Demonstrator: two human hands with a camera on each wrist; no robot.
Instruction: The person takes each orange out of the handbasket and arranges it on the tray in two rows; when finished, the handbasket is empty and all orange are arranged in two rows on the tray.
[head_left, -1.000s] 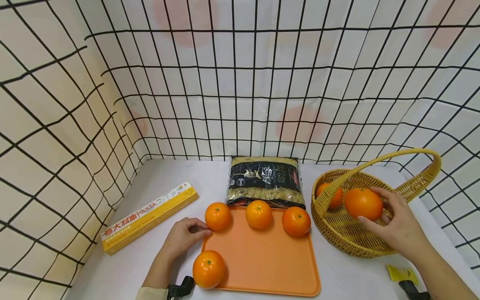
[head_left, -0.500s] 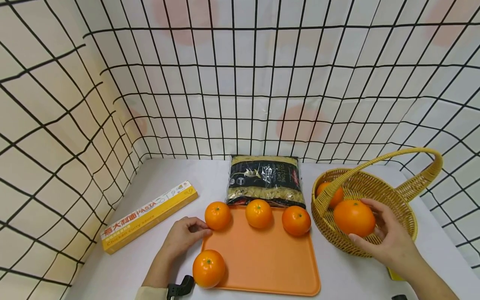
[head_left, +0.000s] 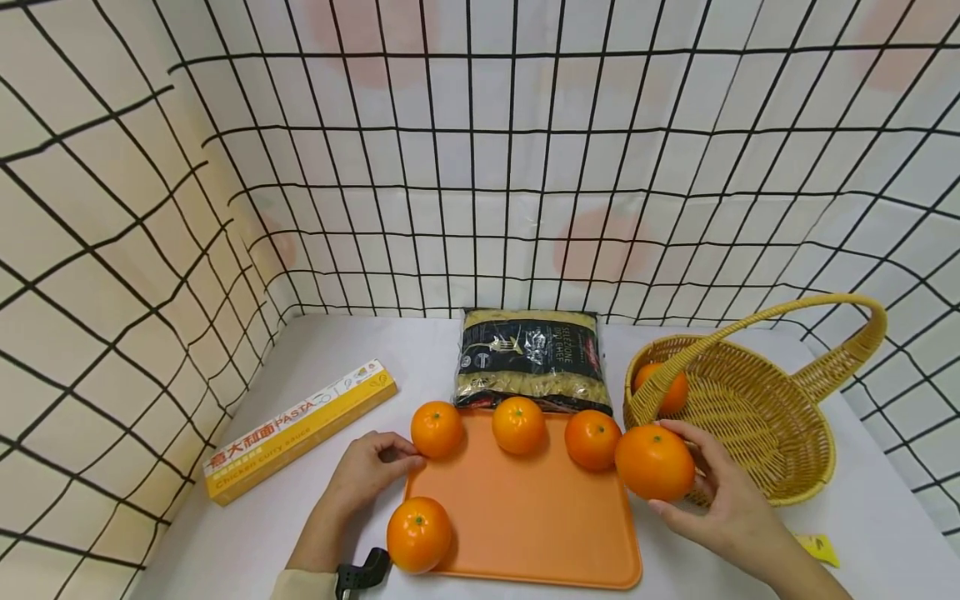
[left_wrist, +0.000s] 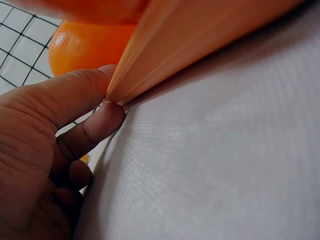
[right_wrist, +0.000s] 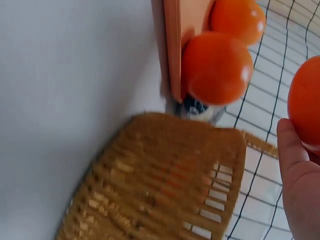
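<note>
My right hand (head_left: 723, 500) grips an orange (head_left: 655, 462) in the air between the basket and the tray's right edge. In the right wrist view that orange (right_wrist: 307, 102) shows at the right border, with fingers against it. The left hand (head_left: 371, 473) pinches the left rim of the orange tray (head_left: 540, 525); its thumb and a finger (left_wrist: 111, 116) meet at the tray corner in the left wrist view. Three oranges stand along the tray's far side: left (head_left: 437, 430), middle (head_left: 519, 425) and right (head_left: 593, 440). Another orange (head_left: 419, 535) sits at the near left corner.
A wicker basket (head_left: 780, 417) with a tall handle stands at right, one orange (head_left: 670, 388) inside. Behind the tray lies a pasta bag (head_left: 528, 358). A yellow pasta box (head_left: 300, 433) lies at left, and a small yellow packet (head_left: 819, 548) near the right forearm.
My right hand has carried the orange leftward out of the basket, over its near left rim and toward the tray. The left hand keeps its place at the tray's rim.
</note>
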